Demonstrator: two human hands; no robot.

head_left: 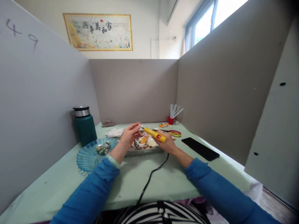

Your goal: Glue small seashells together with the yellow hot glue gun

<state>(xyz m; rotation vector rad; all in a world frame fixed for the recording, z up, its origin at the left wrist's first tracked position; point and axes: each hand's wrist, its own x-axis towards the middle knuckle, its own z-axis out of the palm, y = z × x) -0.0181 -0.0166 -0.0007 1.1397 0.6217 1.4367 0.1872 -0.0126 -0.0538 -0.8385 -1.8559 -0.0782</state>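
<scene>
My right hand (166, 141) is wrapped round a yellow hot glue pen (154, 133) with a red part on its side. The pen points up and left, its metal tip close to the fingers of my left hand (130, 135). Those fingers pinch a small whitish, shiny piece (140, 125) whose kind I cannot make out. Below both hands is a shallow metal tray (143, 151) filled with shells and an orange piece (143, 140). A black cord (151, 174) runs from beneath my right hand to the table's front edge.
Left stand a blue fluted plate (85, 158) with small shells (102, 148) and a green bottle (84, 127). White tissue (114, 133) lies behind. Scissors (174, 133), a black phone (200, 148) and a red cup (171, 120) of white sticks are right. Grey partitions (134, 90) enclose the table.
</scene>
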